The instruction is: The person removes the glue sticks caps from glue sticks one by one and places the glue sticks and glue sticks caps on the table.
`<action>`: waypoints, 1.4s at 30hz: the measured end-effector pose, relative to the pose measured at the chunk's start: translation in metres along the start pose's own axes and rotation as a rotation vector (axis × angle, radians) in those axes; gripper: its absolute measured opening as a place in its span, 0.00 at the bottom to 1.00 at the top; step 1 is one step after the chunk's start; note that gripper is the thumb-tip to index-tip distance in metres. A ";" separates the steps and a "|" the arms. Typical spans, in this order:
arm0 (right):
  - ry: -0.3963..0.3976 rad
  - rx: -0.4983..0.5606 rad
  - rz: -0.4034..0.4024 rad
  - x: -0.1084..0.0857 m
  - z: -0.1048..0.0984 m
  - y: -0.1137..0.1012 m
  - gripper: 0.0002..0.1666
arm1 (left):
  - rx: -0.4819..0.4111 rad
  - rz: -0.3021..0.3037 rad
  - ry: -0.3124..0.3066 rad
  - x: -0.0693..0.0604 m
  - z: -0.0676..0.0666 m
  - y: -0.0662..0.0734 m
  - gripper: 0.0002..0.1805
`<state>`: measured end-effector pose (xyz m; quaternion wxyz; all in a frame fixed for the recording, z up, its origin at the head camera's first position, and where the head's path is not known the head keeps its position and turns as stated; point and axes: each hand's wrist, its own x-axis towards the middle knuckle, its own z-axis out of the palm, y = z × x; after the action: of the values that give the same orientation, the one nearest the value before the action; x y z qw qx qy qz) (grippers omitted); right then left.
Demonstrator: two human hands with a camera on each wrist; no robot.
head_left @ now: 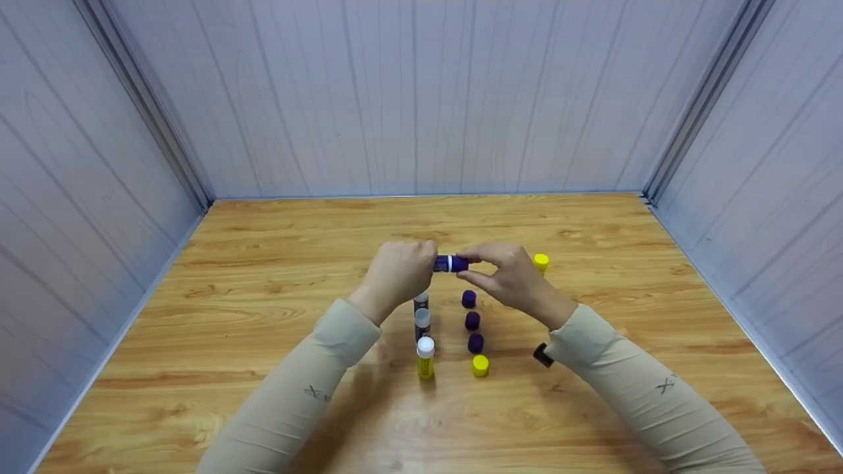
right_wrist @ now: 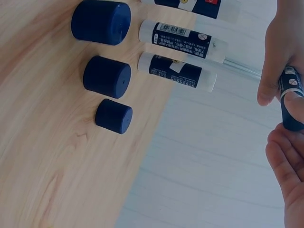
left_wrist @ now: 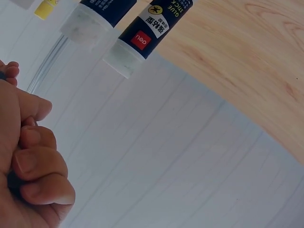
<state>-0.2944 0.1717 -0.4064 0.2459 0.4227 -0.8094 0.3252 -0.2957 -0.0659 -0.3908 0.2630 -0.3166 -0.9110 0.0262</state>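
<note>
My left hand (head_left: 397, 268) grips the body of a dark blue glue stick (head_left: 440, 263), held level above the table. At the stick's right end, the thumb and fingers of my right hand (head_left: 510, 273) pinch its dark blue cap (head_left: 460, 264); a white band shows between cap and body. Below the hands, dark blue glue sticks (right_wrist: 178, 71) with bare whitish tops stand in a row, with a yellow glue stick (head_left: 426, 362) nearest me. Right of them stand three loose dark blue caps (head_left: 472, 321) and a yellow cap (head_left: 480, 366).
Beyond my right hand is another yellow piece (head_left: 541, 262), partly hidden. A black object (head_left: 543, 355) lies beside the right sleeve, which covers part of it. Pale panelled walls (head_left: 421, 99) enclose the wooden table (head_left: 296, 230) at the back and both sides.
</note>
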 end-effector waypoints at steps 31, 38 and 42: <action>-0.042 -0.076 0.210 0.004 -0.002 0.014 0.18 | -0.140 -0.156 -0.007 -0.013 0.005 -0.034 0.08; -0.136 -0.094 0.318 0.013 0.011 0.016 0.22 | -0.294 -0.222 -0.044 -0.013 0.007 -0.039 0.12; -0.197 -0.101 0.392 0.016 0.021 0.020 0.21 | -0.436 -0.283 -0.092 -0.013 0.009 -0.041 0.16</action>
<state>-0.3219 0.1566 -0.4161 0.1187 0.2742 -0.9115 0.2828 -0.3144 -0.1051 -0.3958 0.1479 -0.2336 -0.9414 -0.1932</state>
